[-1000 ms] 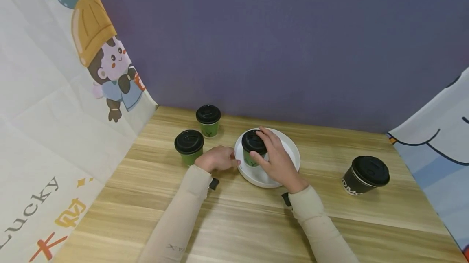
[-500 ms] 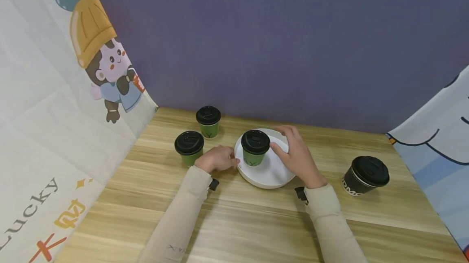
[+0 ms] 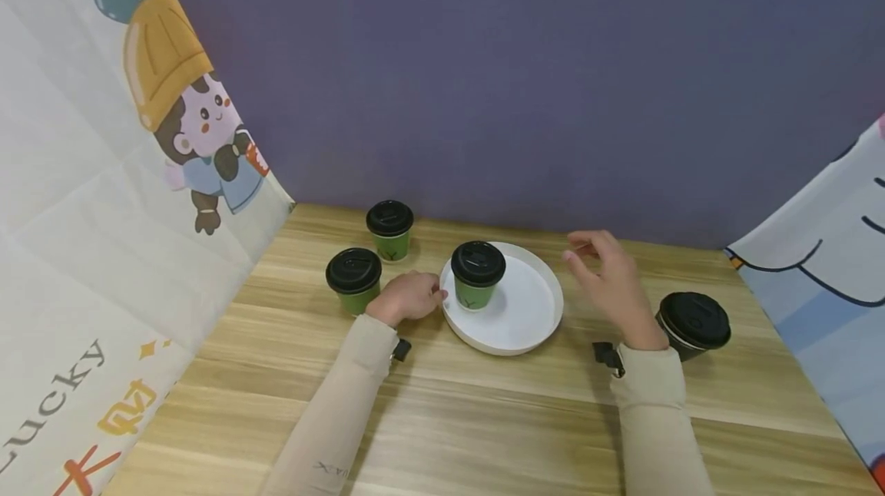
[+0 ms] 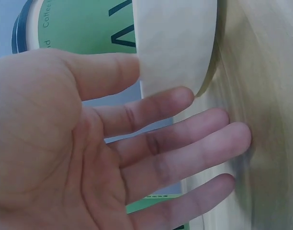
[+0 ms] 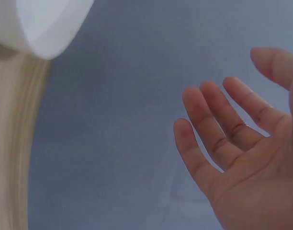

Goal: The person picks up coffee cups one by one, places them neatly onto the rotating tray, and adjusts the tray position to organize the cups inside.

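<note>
A white plate (image 3: 535, 331) lies on the wooden table (image 3: 484, 419) with a green paper cup (image 3: 475, 292) under a black lid standing upright on its left part. My left hand (image 3: 423, 296) rests against the plate's left rim, fingers relaxed; in the left wrist view the left hand (image 4: 185, 139) lies beside the plate rim (image 4: 180, 43), with the green cup (image 4: 79, 28) behind. My right hand (image 3: 588, 254) hovers to the right of the plate with spread fingers and holds nothing; the right wrist view shows the right hand (image 5: 223, 124) empty, apart from the plate edge (image 5: 41, 24).
Two more green lidded cups (image 3: 354, 281) (image 3: 390, 229) stand left of the plate. A black lidded cup (image 3: 694, 323) stands just right of my right wrist. A purple wall (image 3: 518, 97) closes the back; printed cloths (image 3: 83, 212) hang at both sides.
My right hand has let go of the green cup on the plate and moved right, off the plate, opening out. The left hand stays at the plate's rim.
</note>
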Action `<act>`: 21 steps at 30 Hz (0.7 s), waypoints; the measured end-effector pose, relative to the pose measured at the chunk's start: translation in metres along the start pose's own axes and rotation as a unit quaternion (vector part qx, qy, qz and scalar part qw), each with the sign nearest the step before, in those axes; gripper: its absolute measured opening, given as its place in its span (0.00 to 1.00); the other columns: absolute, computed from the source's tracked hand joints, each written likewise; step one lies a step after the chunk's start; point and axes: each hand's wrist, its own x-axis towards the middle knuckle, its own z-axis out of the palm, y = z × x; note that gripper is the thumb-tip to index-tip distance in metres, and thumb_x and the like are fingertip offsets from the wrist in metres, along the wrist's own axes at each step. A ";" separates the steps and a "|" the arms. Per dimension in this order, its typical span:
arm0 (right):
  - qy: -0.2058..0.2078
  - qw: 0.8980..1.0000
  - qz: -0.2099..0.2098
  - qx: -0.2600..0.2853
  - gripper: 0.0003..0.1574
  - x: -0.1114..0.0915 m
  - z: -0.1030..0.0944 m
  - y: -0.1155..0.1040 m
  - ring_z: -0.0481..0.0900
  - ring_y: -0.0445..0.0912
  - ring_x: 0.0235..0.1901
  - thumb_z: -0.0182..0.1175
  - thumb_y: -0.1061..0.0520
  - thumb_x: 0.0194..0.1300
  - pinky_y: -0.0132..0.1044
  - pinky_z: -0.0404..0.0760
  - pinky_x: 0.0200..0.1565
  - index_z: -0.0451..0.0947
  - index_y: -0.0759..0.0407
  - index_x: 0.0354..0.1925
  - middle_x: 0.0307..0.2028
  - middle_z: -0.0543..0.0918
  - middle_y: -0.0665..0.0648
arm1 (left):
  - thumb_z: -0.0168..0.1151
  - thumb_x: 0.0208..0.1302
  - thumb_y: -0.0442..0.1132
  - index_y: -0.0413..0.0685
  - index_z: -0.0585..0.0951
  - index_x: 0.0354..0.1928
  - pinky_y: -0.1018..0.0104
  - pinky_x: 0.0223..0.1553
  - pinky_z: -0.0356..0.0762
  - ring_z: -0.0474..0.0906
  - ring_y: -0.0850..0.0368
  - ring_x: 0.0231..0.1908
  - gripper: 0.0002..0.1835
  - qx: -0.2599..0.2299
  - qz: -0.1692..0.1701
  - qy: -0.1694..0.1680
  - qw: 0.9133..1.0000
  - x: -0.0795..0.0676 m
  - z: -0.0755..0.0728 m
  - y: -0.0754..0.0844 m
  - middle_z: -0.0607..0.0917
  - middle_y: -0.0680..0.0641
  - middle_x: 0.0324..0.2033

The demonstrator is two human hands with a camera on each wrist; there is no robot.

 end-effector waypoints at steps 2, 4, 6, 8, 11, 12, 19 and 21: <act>0.006 1.000 0.011 0.001 0.21 -0.003 -0.009 0.000 0.80 0.60 0.50 0.60 0.55 0.75 0.56 0.74 0.53 0.76 0.65 0.60 0.51 0.80 0.66 | 0.53 0.78 0.52 0.52 0.82 0.41 0.58 0.39 0.73 0.76 0.52 0.34 0.14 -0.001 0.001 0.007 1.000 -0.001 0.001 -0.001 0.82 0.50 0.32; 0.005 1.000 0.030 0.007 0.22 -0.006 -0.018 -0.001 0.78 0.61 0.52 0.59 0.53 0.76 0.57 0.73 0.55 0.75 0.65 0.61 0.53 0.79 0.66 | 0.53 0.78 0.51 0.52 0.82 0.40 0.59 0.37 0.73 0.76 0.52 0.32 0.13 -0.005 0.001 0.013 1.000 -0.002 0.001 -0.002 0.81 0.51 0.30; 0.005 0.999 0.045 0.007 0.24 -0.010 -0.027 -0.002 0.77 0.62 0.53 0.58 0.52 0.77 0.59 0.72 0.56 0.74 0.65 0.62 0.54 0.79 0.67 | 0.53 0.78 0.50 0.52 0.82 0.41 0.59 0.36 0.72 0.76 0.52 0.31 0.14 -0.007 0.003 0.018 1.000 -0.002 0.002 -0.003 0.81 0.51 0.29; 0.002 0.998 0.064 0.010 0.26 -0.014 -0.035 -0.003 0.76 0.63 0.55 0.56 0.50 0.78 0.61 0.71 0.57 0.73 0.65 0.65 0.57 0.77 0.68 | 0.53 0.78 0.50 0.52 0.83 0.41 0.60 0.35 0.72 0.75 0.52 0.30 0.13 -0.010 0.005 0.022 1.000 -0.003 0.003 -0.004 0.81 0.50 0.28; 0.003 0.996 0.086 0.003 0.29 -0.020 -0.045 0.000 0.75 0.65 0.57 0.55 0.48 0.79 0.64 0.71 0.57 0.71 0.66 0.67 0.59 0.76 0.70 | 0.53 0.78 0.49 0.51 0.83 0.41 0.59 0.34 0.72 0.75 0.52 0.29 0.13 -0.011 0.007 0.030 0.999 -0.003 0.004 -0.006 0.81 0.50 0.28; 0.002 0.995 0.095 0.003 0.30 -0.023 -0.049 0.001 0.74 0.66 0.58 0.54 0.47 0.79 0.64 0.70 0.57 0.70 0.65 0.67 0.60 0.76 0.70 | 0.53 0.78 0.49 0.51 0.83 0.40 0.59 0.34 0.72 0.75 0.52 0.29 0.13 -0.012 0.007 0.033 0.999 -0.004 0.004 -0.006 0.81 0.50 0.28; 0.044 0.988 0.147 -0.022 0.30 -0.040 -0.070 0.016 0.75 0.41 0.51 0.55 0.46 0.77 0.28 0.73 0.50 0.73 0.64 0.65 0.59 0.77 0.66 | 0.51 0.78 0.50 0.53 0.81 0.35 0.58 0.32 0.71 0.76 0.51 0.30 0.15 -0.014 -0.010 0.061 0.998 -0.004 0.010 -0.009 0.80 0.49 0.27; 0.053 0.984 0.165 -0.030 0.30 -0.045 -0.075 0.020 0.73 0.36 0.50 0.55 0.44 0.77 0.19 0.67 0.44 0.73 0.63 0.65 0.59 0.77 0.65 | 0.51 0.78 0.50 0.53 0.82 0.37 0.58 0.32 0.72 0.76 0.50 0.30 0.15 -0.016 -0.015 0.072 0.997 -0.004 0.012 -0.009 0.80 0.49 0.28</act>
